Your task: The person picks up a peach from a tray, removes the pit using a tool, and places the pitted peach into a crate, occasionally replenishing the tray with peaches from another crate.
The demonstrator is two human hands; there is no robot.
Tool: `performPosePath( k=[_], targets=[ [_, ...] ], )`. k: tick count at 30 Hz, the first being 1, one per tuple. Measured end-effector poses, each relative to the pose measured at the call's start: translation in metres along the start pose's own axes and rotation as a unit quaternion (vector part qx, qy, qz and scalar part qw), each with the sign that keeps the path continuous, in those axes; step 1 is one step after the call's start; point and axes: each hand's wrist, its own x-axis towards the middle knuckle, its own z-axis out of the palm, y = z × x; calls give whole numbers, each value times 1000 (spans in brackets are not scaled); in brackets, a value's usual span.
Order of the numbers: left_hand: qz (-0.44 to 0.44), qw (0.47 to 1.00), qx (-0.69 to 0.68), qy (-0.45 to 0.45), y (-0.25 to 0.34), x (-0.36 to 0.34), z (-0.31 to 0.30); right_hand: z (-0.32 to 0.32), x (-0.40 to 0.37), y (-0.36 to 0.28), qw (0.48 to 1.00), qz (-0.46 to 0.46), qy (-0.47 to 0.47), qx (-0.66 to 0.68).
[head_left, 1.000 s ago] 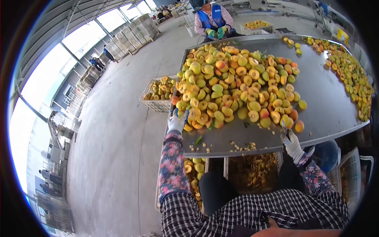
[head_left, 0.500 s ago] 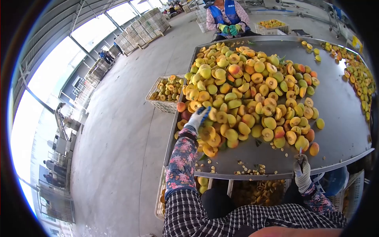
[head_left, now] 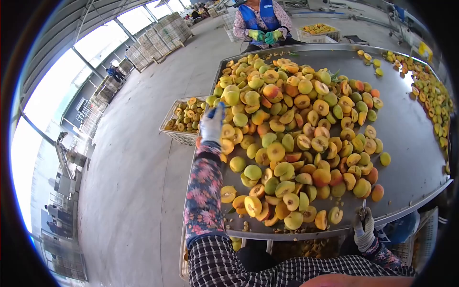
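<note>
Many halved yellow peaches (head_left: 276,150) lie heaped on the metal table (head_left: 406,158), some cut side up with stone hollows showing. My left hand (head_left: 212,125), in a white glove with blue fingertips, reaches to the heap's left edge, fingers stretched out against the fruit there. Near the table's front edge, my right hand (head_left: 364,232) is closed in a soiled white glove. From its fingers a small metal-tipped tool (head_left: 364,204) points up; its handle is hidden in the grip.
A crate of peaches (head_left: 167,126) stands left of the table. Across it sits a co-worker in a blue vest (head_left: 260,19) with gloved hands together. More peaches (head_left: 430,95) line the table's right side. Behind the co-worker is another fruit crate (head_left: 330,36). Stacked crates (head_left: 160,40) stand far left.
The near part of the peach heap has shifted toward me and now covers the front of the table. My left hand has moved farther away and left. My right hand stays near the edge.
</note>
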Motion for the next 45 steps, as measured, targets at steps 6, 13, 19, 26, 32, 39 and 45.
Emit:
performPosePath(
  k=[6,13,19,26,32,39,45],
  targets=[
    [-11,972,209,-106,-82,83,6,-5,-3,-7,997,45,-39,41],
    [-171,976,59,-121,-49,53,32,-2,-6,0,999,4,-40,23],
    [-193,919,-243,-244,-115,7,30,0,-1,-14,998,-11,-54,1],
    [-74,891,71,-441,-49,-93,70,3,1,-13,997,-42,-36,-51],
    [383,710,316,-499,-72,-134,93,11,7,3,997,-76,-18,10],
    [92,756,322,-562,49,-219,99,11,11,6,990,-86,-17,106],
    [72,814,425,-390,40,-238,80,15,19,15,976,-97,-5,193]
  ],
)
